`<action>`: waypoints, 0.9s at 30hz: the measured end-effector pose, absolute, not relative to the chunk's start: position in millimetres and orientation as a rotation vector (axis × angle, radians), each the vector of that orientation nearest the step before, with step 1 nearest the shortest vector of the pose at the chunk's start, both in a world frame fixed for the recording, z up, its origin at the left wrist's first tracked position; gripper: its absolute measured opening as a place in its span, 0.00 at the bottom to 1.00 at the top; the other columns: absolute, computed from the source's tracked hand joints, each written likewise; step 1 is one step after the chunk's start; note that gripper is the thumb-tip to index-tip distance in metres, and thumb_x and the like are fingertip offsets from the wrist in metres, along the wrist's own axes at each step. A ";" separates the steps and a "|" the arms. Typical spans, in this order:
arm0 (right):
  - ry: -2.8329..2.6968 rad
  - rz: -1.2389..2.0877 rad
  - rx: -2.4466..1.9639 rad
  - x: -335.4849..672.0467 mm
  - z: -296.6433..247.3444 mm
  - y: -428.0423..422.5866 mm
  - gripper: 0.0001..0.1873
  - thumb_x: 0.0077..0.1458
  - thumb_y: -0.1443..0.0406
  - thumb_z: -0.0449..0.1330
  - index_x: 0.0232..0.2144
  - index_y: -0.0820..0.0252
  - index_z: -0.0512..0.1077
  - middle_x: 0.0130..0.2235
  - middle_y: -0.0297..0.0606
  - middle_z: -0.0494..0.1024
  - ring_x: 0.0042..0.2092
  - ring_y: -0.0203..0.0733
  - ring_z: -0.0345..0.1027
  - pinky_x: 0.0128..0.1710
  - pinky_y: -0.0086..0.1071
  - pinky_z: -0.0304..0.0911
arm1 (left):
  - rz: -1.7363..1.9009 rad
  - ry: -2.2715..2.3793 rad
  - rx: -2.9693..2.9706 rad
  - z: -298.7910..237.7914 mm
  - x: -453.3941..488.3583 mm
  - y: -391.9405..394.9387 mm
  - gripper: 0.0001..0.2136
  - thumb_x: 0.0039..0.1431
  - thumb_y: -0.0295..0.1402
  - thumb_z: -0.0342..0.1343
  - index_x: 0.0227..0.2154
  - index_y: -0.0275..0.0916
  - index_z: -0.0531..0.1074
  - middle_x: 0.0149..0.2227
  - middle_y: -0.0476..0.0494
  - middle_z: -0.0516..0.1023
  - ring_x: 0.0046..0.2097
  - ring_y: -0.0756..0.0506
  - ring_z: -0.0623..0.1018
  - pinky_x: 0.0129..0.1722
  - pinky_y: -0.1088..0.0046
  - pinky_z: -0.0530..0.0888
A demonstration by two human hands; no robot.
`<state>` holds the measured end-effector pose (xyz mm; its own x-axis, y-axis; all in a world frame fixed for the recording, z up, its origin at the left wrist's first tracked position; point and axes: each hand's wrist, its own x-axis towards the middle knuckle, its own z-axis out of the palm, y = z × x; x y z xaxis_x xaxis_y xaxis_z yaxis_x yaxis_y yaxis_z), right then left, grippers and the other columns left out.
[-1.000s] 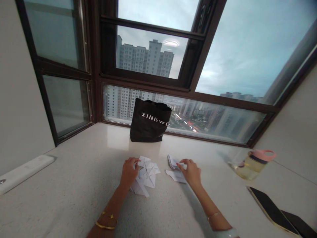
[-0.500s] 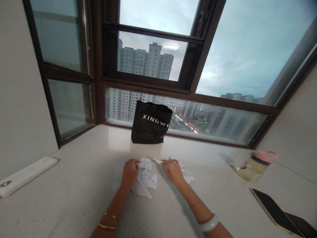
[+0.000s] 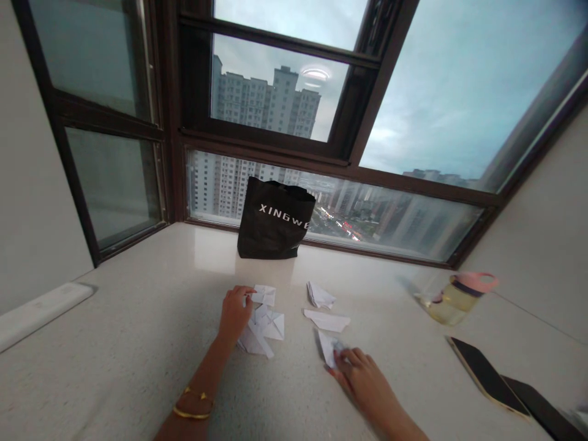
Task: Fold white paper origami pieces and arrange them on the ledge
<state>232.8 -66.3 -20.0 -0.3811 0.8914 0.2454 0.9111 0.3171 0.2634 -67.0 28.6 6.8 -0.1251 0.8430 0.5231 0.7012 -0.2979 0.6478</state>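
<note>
My left hand point(image 3: 235, 313) is closed, its thumb and fingertips pinching the left edge of a small squarish folded paper point(image 3: 265, 296). Just below that lie several more folded white papers point(image 3: 266, 327), overlapping in a loose pile. My right hand point(image 3: 361, 370) has its fingers closed on a pointed folded paper point(image 3: 327, 348), low over the counter. Beyond it are a long flat paper strip point(image 3: 327, 320) and a layered folded paper wedge point(image 3: 320, 295), neither touched by a hand.
A black bag point(image 3: 275, 223) stands by the window. To the right are a yellow bottle with a pink lid point(image 3: 457, 300), a dark phone point(image 3: 487, 375) and another dark flat object point(image 3: 537, 401). A long white device point(image 3: 43, 311) lies at the left on the speckled counter point(image 3: 151, 343).
My right hand has moved from near the left papers toward me and to the right, with a folded paper in it. My left hand stays by the same paper. The view has shifted slightly.
</note>
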 end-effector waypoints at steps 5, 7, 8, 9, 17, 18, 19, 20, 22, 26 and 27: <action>-2.581 -0.486 -1.878 215.3 -2.8 -57.4 0.09 0.51 0.64 0.55 0.32 0.58 0.75 0.35 0.45 0.75 0.40 0.47 0.65 0.38 0.37 0.56 | 1.428 1.765 1.935 6.7 -72.6 30.3 0.11 0.47 0.23 0.46 0.31 0.38 0.71 0.33 0.46 0.74 0.38 0.46 0.72 0.42 0.68 0.66; -2.625 -0.450 -1.920 211.0 8.5 -54.2 0.08 0.50 0.65 0.56 0.29 0.59 0.75 0.34 0.46 0.76 0.40 0.46 0.65 0.38 0.36 0.55 | 1.441 1.770 1.929 6.3 -73.4 31.0 0.11 0.47 0.23 0.46 0.30 0.38 0.71 0.33 0.46 0.74 0.37 0.46 0.72 0.42 0.67 0.67; -2.640 -0.428 -1.940 209.2 15.9 -52.8 0.08 0.49 0.65 0.56 0.28 0.59 0.75 0.34 0.46 0.76 0.40 0.47 0.65 0.38 0.36 0.54 | 1.441 1.772 1.927 6.2 -73.3 31.2 0.11 0.47 0.23 0.46 0.30 0.39 0.71 0.33 0.46 0.74 0.37 0.46 0.72 0.41 0.68 0.67; -2.642 -0.401 -1.956 207.1 24.4 -51.1 0.08 0.50 0.64 0.56 0.27 0.59 0.75 0.34 0.46 0.76 0.40 0.47 0.65 0.38 0.36 0.54 | 1.440 1.774 1.925 6.3 -73.0 31.2 0.11 0.47 0.23 0.46 0.30 0.39 0.71 0.33 0.46 0.74 0.37 0.46 0.72 0.41 0.68 0.67; -2.580 -0.136 -1.681 137.3 61.5 3.6 0.13 0.55 0.64 0.50 0.39 0.57 0.71 0.43 0.42 0.73 0.46 0.44 0.62 0.42 0.34 0.53 | 1.415 1.773 1.946 9.9 -68.8 27.2 0.10 0.48 0.23 0.46 0.31 0.38 0.71 0.34 0.45 0.74 0.38 0.46 0.71 0.42 0.68 0.66; -2.603 -0.136 -1.649 124.2 56.9 14.4 0.13 0.54 0.65 0.51 0.41 0.58 0.70 0.44 0.42 0.72 0.47 0.44 0.61 0.43 0.34 0.53 | 1.416 1.774 1.947 9.6 -69.0 27.3 0.10 0.48 0.23 0.46 0.31 0.38 0.71 0.34 0.45 0.74 0.38 0.46 0.71 0.42 0.68 0.66; -2.622 -0.154 -1.614 111.9 51.7 24.7 0.13 0.53 0.66 0.52 0.42 0.59 0.69 0.45 0.42 0.72 0.48 0.44 0.61 0.43 0.34 0.54 | 1.415 1.779 1.948 9.1 -69.3 27.6 0.10 0.48 0.23 0.46 0.31 0.37 0.71 0.34 0.45 0.74 0.38 0.46 0.71 0.42 0.68 0.66; -2.643 -0.177 -1.587 101.0 46.6 34.2 0.13 0.52 0.66 0.53 0.42 0.60 0.69 0.45 0.43 0.72 0.48 0.44 0.61 0.44 0.34 0.54 | 1.411 1.787 1.949 8.4 -69.8 28.1 0.10 0.48 0.22 0.46 0.31 0.37 0.71 0.34 0.45 0.74 0.38 0.46 0.71 0.42 0.68 0.66; -2.665 -0.216 -1.557 85.4 39.4 49.3 0.12 0.50 0.66 0.55 0.39 0.62 0.71 0.41 0.44 0.74 0.46 0.44 0.64 0.44 0.35 0.54 | 1.395 1.800 1.957 6.8 -70.7 29.2 0.11 0.48 0.22 0.46 0.30 0.37 0.71 0.34 0.45 0.74 0.38 0.46 0.71 0.41 0.68 0.66; -2.626 -0.247 -1.561 87.0 40.9 61.0 0.12 0.54 0.68 0.49 0.33 0.62 0.73 0.35 0.45 0.77 0.41 0.43 0.68 0.43 0.35 0.56 | 1.379 1.803 1.977 5.8 -72.3 29.8 0.12 0.47 0.21 0.46 0.31 0.37 0.71 0.34 0.45 0.74 0.38 0.46 0.71 0.42 0.68 0.66; -2.576 -0.255 -1.555 95.1 42.9 59.9 0.14 0.55 0.69 0.48 0.35 0.61 0.73 0.36 0.44 0.77 0.41 0.42 0.68 0.43 0.34 0.56 | 1.384 1.804 1.975 6.1 -72.7 29.5 0.12 0.47 0.20 0.46 0.31 0.37 0.71 0.34 0.45 0.74 0.38 0.47 0.72 0.42 0.68 0.66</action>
